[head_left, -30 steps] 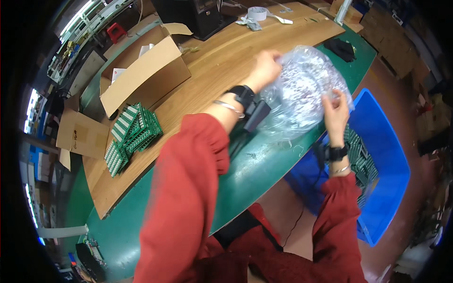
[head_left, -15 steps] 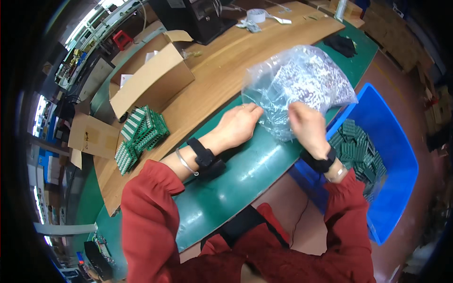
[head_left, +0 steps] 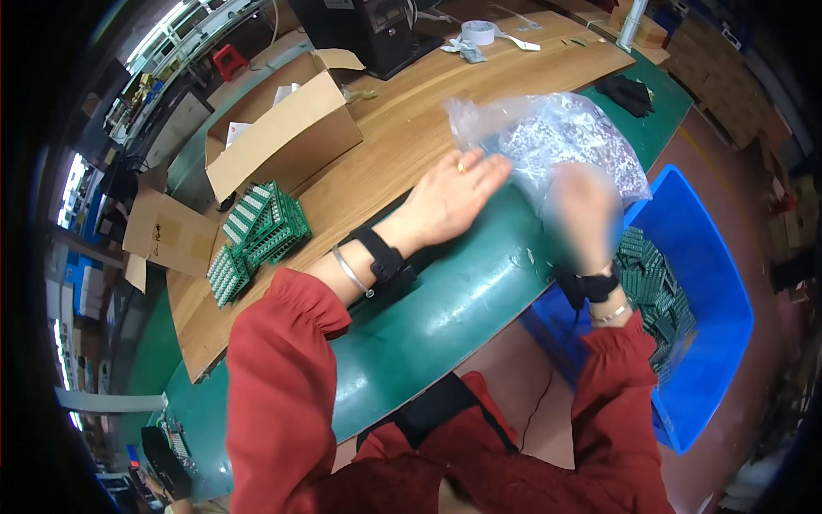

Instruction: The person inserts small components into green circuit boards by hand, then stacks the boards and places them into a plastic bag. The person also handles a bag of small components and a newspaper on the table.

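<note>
A clear plastic bag [head_left: 572, 128] full of small shiny silvery parts lies across the green tabletop and the wooden board. At its near-left edge, my left hand [head_left: 449, 195] rests with the fingers stretched out, palm down, the fingertips against the loose plastic. My right hand [head_left: 586, 214] is at the near side of the bag, smeared by blur; its fingers cannot be made out. Each wrist wears a black strap and a bangle.
Right of the table stands a blue bin [head_left: 717, 287] holding many green boards [head_left: 655, 295]. On the wooden board [head_left: 411, 128] sit stacked green boards with pale parts [head_left: 265, 224], an open cardboard box [head_left: 295, 141], a black machine [head_left: 385, 38] and a tape roll [head_left: 478, 33]. Black cloth [head_left: 627, 94] lies far right.
My left hand has moved up and right, its fingers straightening. My right hand has shifted slightly right and is blurred. The bag's loose plastic has been pushed away and bunched up.
</note>
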Available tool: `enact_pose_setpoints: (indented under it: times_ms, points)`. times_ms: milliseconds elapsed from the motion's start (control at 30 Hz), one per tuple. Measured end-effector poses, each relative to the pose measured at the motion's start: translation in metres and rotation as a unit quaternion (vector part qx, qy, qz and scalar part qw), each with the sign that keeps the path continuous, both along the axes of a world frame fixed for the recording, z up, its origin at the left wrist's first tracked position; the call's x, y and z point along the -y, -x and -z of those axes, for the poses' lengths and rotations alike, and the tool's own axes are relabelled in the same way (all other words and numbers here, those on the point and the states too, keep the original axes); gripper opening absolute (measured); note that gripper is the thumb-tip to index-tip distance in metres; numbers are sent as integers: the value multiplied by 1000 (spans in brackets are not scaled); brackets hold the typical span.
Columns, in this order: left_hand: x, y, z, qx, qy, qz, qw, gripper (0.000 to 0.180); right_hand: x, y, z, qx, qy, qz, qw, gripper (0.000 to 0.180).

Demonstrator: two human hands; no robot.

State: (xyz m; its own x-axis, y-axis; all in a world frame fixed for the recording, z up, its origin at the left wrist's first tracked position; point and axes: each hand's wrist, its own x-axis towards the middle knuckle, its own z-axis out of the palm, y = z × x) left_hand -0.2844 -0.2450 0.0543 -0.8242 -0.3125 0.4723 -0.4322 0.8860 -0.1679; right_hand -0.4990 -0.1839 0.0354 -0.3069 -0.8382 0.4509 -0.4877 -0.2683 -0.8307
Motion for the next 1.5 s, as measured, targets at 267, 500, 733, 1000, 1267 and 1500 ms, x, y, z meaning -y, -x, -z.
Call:
enact_pose_setpoints:
  times_ms: [267, 500, 733, 1000, 1267, 1500]
  points:
    - [-13, 42, -6, -83, 3, 207, 975, 36, -18, -3, -48, 110, 182, 20, 977, 14]
    - [-16, 75, -17, -201, -93, 88, 971, 53, -22, 11, -57, -43, 176, 62, 981, 13]
    - [-24, 59, -26, 93, -519, 93, 844, 45, -36, 27, -50, -73, 163, 54, 982, 12]
    - [17, 86, 11, -146, -345, -22, 927, 33, -35, 18, -47, -34, 141, 57, 988, 12]
    - [27, 98, 9, 31, -490, -224, 842, 56, -41, 14, -34, -86, -3, 33, 996, 25]
    - [24, 98, 0, -240, -492, 7, 837, 28, -31, 60, -13, 47, 58, 67, 995, 22]
